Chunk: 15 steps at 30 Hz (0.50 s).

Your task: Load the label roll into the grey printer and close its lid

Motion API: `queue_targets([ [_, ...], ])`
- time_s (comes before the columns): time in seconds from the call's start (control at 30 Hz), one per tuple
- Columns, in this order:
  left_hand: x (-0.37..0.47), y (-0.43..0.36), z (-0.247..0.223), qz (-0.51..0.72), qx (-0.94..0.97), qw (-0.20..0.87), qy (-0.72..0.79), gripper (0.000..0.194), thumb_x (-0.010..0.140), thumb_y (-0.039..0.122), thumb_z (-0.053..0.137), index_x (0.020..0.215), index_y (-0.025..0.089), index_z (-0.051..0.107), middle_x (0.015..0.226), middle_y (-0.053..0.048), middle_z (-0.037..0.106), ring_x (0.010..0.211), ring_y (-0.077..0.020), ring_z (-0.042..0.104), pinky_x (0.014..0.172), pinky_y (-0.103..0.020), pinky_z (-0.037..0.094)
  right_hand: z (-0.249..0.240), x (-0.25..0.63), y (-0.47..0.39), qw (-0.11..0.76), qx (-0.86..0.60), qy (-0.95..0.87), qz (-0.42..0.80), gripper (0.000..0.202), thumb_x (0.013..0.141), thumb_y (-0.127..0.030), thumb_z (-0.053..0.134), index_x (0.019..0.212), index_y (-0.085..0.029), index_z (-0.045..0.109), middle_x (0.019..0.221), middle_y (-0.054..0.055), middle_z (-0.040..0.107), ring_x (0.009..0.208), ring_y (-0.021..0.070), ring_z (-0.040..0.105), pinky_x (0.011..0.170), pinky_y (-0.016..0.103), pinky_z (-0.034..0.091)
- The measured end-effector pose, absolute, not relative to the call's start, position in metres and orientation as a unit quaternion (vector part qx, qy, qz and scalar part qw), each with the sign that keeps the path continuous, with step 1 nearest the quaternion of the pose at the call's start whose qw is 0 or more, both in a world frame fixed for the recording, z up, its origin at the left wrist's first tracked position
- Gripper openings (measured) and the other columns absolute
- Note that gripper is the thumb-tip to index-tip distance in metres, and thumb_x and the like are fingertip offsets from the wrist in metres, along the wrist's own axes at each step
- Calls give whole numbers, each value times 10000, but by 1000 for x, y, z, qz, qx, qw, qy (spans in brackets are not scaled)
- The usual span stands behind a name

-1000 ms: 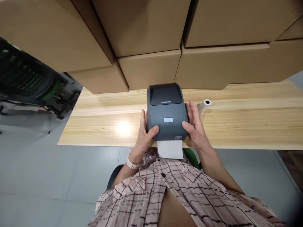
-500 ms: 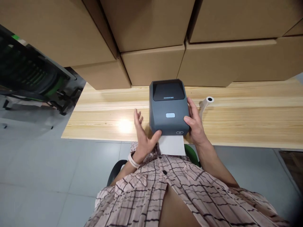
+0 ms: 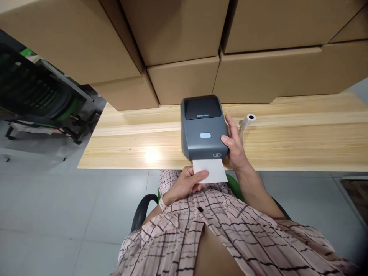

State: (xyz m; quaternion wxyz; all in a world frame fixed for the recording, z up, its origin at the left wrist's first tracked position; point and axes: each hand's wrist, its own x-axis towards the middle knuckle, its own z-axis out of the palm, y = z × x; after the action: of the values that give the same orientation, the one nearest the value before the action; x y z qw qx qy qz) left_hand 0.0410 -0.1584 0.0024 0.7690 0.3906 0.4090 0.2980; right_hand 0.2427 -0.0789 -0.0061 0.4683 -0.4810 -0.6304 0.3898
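A dark grey label printer stands near the table's front edge, with a black window on top and a pale button. From its front a white paper label sticks out past the table edge. My left hand pinches the label's left side, thumb on top and fingers beneath. Against the printer's right side rests my right hand, fingers stretched out along it and thumb at the top edge. A small white paper roll stands to the right of that hand, with a loose strip hanging from it.
Large cardboard boxes are stacked along the back of the wooden table. At the left, a dark mesh chair stands on the grey tiled floor. A black armrest is beside my left arm.
My left hand has moved from the printer's left front corner down to the label and closed on it. The right hand stays at the printer's side. The view has shifted slightly.
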Motion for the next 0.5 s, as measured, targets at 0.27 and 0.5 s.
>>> queue_targets([
  [0.27,38,-157,-2,318,474,683,455,664,854,715,716,527,177,504,444,51,446,432,-52,367,479,-226,272,25,252,-82,435,-457,-774,58,376,1081,-405,435,1385,-402,656,1766,-100,299,1669,349,172,1329,679,159],
  [0.5,39,-154,-9,327,486,660,470,666,862,737,687,545,175,523,475,20,501,446,-72,395,476,-240,300,75,257,-88,227,-407,-885,-11,496,976,-666,600,1423,-453,640,1636,-79,529,1625,378,310,1361,640,132],
])
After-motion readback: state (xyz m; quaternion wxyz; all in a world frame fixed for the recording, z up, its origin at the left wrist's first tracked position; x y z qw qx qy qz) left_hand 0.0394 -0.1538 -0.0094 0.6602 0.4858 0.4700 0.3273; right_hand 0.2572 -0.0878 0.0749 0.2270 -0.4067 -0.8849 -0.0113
